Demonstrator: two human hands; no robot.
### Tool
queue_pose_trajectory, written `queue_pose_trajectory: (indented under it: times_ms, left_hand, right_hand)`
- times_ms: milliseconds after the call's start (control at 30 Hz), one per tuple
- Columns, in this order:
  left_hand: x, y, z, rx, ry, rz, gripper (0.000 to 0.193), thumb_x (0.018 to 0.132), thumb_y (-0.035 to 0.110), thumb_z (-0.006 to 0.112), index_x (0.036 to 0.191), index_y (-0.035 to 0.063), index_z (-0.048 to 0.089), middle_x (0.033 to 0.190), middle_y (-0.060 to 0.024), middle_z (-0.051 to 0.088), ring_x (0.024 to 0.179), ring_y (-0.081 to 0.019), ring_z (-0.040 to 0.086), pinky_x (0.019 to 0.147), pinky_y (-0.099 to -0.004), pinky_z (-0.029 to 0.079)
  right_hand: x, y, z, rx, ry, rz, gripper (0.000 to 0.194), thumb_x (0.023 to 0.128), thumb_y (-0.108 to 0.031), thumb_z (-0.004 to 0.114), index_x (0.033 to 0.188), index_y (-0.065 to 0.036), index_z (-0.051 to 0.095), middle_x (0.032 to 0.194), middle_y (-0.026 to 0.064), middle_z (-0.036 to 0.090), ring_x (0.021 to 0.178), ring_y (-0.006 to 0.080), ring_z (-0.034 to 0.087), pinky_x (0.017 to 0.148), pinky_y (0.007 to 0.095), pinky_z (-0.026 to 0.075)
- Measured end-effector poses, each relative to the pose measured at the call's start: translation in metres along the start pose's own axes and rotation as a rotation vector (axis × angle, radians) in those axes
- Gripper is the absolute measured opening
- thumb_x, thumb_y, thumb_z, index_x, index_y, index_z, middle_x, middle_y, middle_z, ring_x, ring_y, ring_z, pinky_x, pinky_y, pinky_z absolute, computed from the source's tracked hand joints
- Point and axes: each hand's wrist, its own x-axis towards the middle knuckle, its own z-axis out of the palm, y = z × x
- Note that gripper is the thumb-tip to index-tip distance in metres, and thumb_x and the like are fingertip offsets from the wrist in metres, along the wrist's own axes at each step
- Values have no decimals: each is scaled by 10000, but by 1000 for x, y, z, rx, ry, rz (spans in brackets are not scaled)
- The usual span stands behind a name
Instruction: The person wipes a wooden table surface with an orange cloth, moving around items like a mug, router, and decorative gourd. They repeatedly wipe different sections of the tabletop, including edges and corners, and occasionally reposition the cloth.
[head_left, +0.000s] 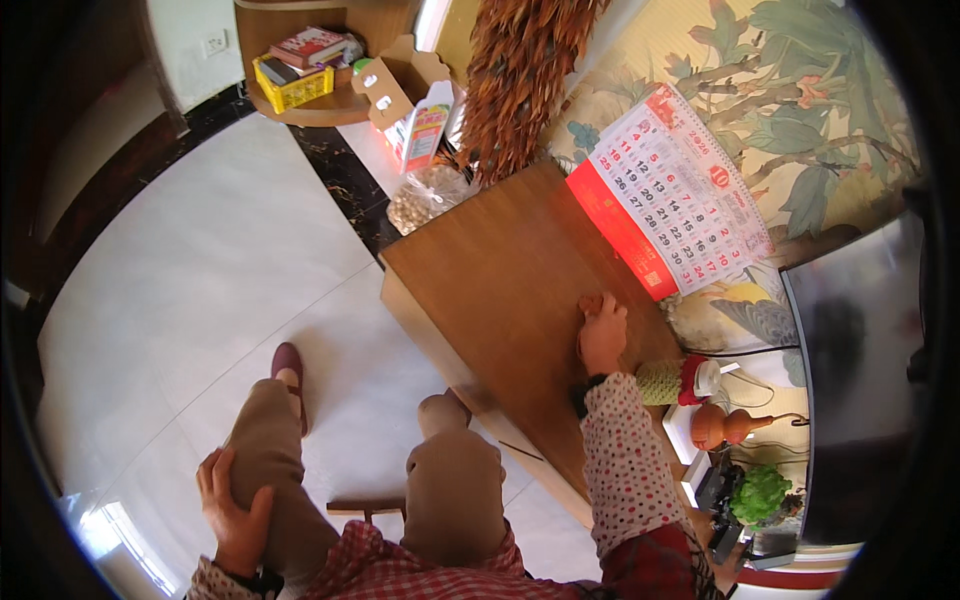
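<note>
My right hand (604, 334) is on the brown wooden top of a low cabinet (495, 277), with the fingers curled over a small reddish-brown thing (591, 303). It looks like a folded cloth, but the hand covers most of it. A dotted sleeve covers that forearm. On my left thigh rests my left hand (236, 506), its fingers apart and nothing in it. Beyond the right hand, a wall calendar (667, 202) with a red lower band hangs against a wall painted with flowers and birds.
Right of my forearm stand a jar in a green knitted cover (664, 381), a gourd (712, 427), a green plant (761, 491) and a television (862, 360). Beyond the cabinet are a bag of round things (427, 199), an opened carton (420, 127) and a yellow basket (296, 90).
</note>
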Motion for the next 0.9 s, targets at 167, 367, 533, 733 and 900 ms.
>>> queue_pose_trajectory:
  times_ms: [167, 367, 533, 733, 900]
  left_hand:
    - [19, -1, 1, 35, -66, -2, 671, 801, 217, 774, 1403, -5, 578, 1386, -257, 562, 1281, -466, 534, 1121, -548, 440]
    - [23, 6, 0, -5, -87, -31, 682, 724, 144, 767, 1366, -4, 586, 1368, -241, 563, 1266, -460, 536, 1103, -548, 444]
    - [17, 13, 9, -11, -42, 15, 665, 730, 166, 797, 1349, 8, 609, 1360, -227, 585, 1252, -447, 556, 1081, -532, 469]
    - [10, 15, 18, 29, 21, 85, 665, 755, 247, 831, 1345, 24, 619, 1341, -195, 600, 1255, -423, 551, 1078, -522, 475]
    - [0, 8, 19, 57, 58, 104, 640, 788, 274, 808, 1355, 49, 615, 1342, -169, 601, 1262, -403, 550, 1083, -508, 472]
  right_hand:
    - [88, -46, 35, -29, -3, -36, 482, 977, -254, 701, 1417, -159, 530, 1317, 256, 576, 1168, 485, 612, 931, 568, 543]
    - [114, -129, 51, 65, -100, -215, 477, 967, -272, 708, 1403, -180, 536, 1279, 211, 578, 1167, 467, 622, 938, 566, 542]
    - [45, -188, 35, 127, -151, -446, 504, 923, -235, 762, 1382, -203, 557, 1250, 176, 580, 1135, 426, 621, 909, 531, 559]
    - [-71, -170, -9, 236, -143, -649, 486, 891, -208, 768, 1356, -181, 630, 1145, 164, 597, 1037, 400, 628, 816, 515, 565]
    - [-150, -87, -48, 217, -140, -568, 423, 917, -198, 745, 1327, -163, 645, 1077, 177, 589, 994, 404, 620, 783, 509, 548]
